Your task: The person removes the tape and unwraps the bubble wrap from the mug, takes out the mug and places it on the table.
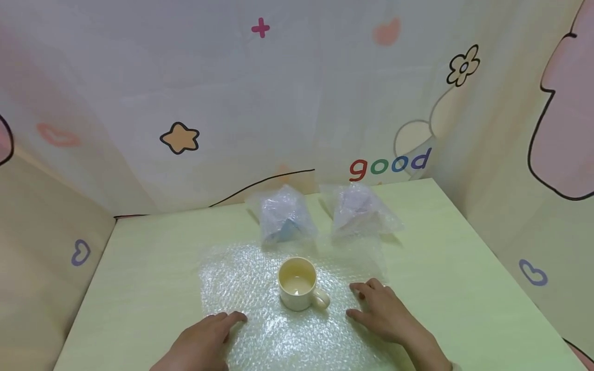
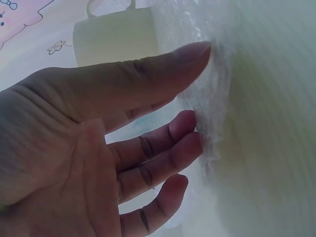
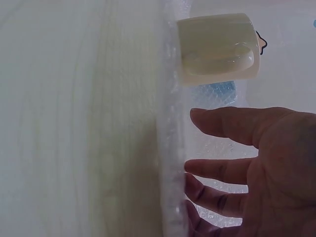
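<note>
A cream mug [image 1: 297, 283] stands upright on a sheet of bubble wrap [image 1: 260, 340] spread over the table, its handle toward the lower right. My left hand [image 1: 201, 340] rests at the sheet's left side. In the left wrist view its thumb and loosely bent fingers [image 2: 163, 163] touch the wrap, with nothing gripped. To the right of the mug, my right hand [image 1: 385, 312] has its fingertips on or just above the wrap. The right wrist view shows thumb and fingers [image 3: 217, 170] apart, fingertips at the sheet, and the mug [image 3: 217, 49] beyond them.
Two bubble-wrapped bundles stand at the back of the table: a left bundle [image 1: 285, 214] with something blue inside and a right bundle [image 1: 359, 211] with pale contents. Printed cloth walls [image 1: 260, 103] enclose the pale green table [image 1: 464, 288] at the back and sides.
</note>
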Demonstrator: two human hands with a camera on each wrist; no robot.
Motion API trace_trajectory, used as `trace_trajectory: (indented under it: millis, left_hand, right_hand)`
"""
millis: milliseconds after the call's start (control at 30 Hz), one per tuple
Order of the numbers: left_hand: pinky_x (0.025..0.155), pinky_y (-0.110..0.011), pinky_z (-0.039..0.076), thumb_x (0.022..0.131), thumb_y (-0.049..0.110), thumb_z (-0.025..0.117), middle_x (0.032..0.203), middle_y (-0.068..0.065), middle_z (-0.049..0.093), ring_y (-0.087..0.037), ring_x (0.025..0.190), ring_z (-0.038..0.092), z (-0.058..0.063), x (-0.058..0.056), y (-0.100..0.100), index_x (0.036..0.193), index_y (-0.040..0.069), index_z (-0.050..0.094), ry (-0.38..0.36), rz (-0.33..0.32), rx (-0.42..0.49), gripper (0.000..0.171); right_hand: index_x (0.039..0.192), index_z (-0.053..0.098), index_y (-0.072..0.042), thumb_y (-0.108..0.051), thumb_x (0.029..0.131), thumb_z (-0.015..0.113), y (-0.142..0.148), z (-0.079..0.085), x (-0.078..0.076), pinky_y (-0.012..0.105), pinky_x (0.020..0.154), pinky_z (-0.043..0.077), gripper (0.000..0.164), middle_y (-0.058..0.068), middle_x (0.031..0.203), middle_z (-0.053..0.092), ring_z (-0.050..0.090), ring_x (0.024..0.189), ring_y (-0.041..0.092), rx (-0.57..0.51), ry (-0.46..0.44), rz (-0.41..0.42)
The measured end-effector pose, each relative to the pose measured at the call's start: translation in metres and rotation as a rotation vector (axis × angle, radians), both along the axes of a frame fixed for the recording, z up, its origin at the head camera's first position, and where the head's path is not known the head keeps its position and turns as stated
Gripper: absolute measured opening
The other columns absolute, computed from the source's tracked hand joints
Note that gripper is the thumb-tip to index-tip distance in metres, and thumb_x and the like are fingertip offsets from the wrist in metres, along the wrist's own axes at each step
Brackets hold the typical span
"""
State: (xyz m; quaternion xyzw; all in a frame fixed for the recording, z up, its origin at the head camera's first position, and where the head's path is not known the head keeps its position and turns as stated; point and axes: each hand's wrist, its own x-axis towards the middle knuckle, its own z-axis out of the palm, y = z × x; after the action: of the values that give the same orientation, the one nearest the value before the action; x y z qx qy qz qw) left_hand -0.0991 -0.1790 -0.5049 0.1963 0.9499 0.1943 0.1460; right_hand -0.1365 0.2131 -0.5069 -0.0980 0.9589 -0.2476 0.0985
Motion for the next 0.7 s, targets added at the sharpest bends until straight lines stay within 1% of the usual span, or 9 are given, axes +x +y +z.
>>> trace_trajectory:
  millis: [200, 333, 400, 467, 567, 633, 700]
  left_hand:
    - [0.061, -0.027, 0.041, 0.055, 0.002, 0.087, 0.082, 0.013, 0.051, -0.004, 0.077, 0.046, -0.001, -0.002, 0.000, 0.129, 0.029, 0.060, -0.033, 0.026, -0.004, 0.084]
    - [0.062, -0.028, 0.042, 0.056, 0.003, 0.090, 0.081, 0.012, 0.051, -0.005, 0.075, 0.046, -0.003, -0.004, 0.001, 0.129, 0.030, 0.059, -0.046, 0.033, -0.010, 0.084]
    - [0.063, -0.028, 0.043, 0.056, 0.003, 0.092, 0.082, 0.012, 0.052, -0.005, 0.075, 0.047, -0.003, -0.005, 0.001, 0.128, 0.031, 0.059, -0.052, 0.037, -0.010, 0.084]
    - [0.063, -0.029, 0.043, 0.056, 0.003, 0.093, 0.081, 0.012, 0.052, -0.005, 0.074, 0.047, -0.002, -0.005, 0.001, 0.128, 0.031, 0.059, -0.055, 0.042, -0.009, 0.084]
    - [0.063, -0.029, 0.043, 0.055, 0.002, 0.093, 0.081, 0.012, 0.052, -0.006, 0.074, 0.047, -0.001, -0.006, 0.002, 0.128, 0.031, 0.060, -0.059, 0.048, -0.008, 0.085]
    - [0.063, -0.029, 0.043, 0.056, 0.004, 0.094, 0.081, 0.011, 0.053, -0.006, 0.074, 0.047, 0.000, -0.007, 0.002, 0.128, 0.030, 0.060, -0.072, 0.053, -0.003, 0.083]
    - [0.063, -0.030, 0.044, 0.057, 0.007, 0.095, 0.081, 0.011, 0.053, -0.007, 0.074, 0.047, 0.000, -0.007, 0.002, 0.127, 0.029, 0.061, -0.086, 0.059, 0.001, 0.081]
  right_hand:
    - [0.151, 0.051, -0.010, -0.038, 0.086, 0.083, 0.001, 0.001, -0.002, 0.038, 0.083, 0.046, 0.077, 0.000, 0.109, 0.062, 0.054, 0.092, 0.017, -0.033, -0.035, -0.008]
    - [0.159, 0.038, -0.007, -0.037, 0.086, 0.083, 0.002, 0.001, -0.007, 0.034, 0.079, 0.045, 0.090, -0.002, 0.103, 0.061, 0.050, 0.086, 0.015, -0.045, -0.057, -0.003]
    - [0.161, 0.032, -0.007, -0.036, 0.086, 0.083, 0.003, 0.001, -0.010, 0.031, 0.074, 0.045, 0.095, -0.002, 0.100, 0.061, 0.049, 0.081, 0.014, -0.057, -0.066, 0.002]
    - [0.164, 0.025, -0.007, -0.034, 0.087, 0.082, 0.005, 0.002, -0.014, 0.029, 0.070, 0.045, 0.099, -0.001, 0.098, 0.061, 0.050, 0.077, 0.013, -0.094, -0.092, 0.007]
    - [0.166, 0.013, -0.010, -0.031, 0.090, 0.080, 0.009, 0.004, -0.021, 0.027, 0.062, 0.047, 0.104, 0.001, 0.093, 0.062, 0.052, 0.070, 0.012, -0.173, -0.143, 0.013]
    - [0.167, 0.004, -0.011, -0.029, 0.093, 0.077, 0.012, 0.005, -0.025, 0.027, 0.058, 0.049, 0.106, 0.003, 0.090, 0.062, 0.053, 0.064, 0.012, -0.234, -0.186, 0.025]
    - [0.167, -0.002, -0.014, -0.029, 0.096, 0.075, 0.014, 0.005, -0.029, 0.029, 0.054, 0.052, 0.106, 0.004, 0.087, 0.062, 0.055, 0.057, 0.014, -0.280, -0.226, 0.032]
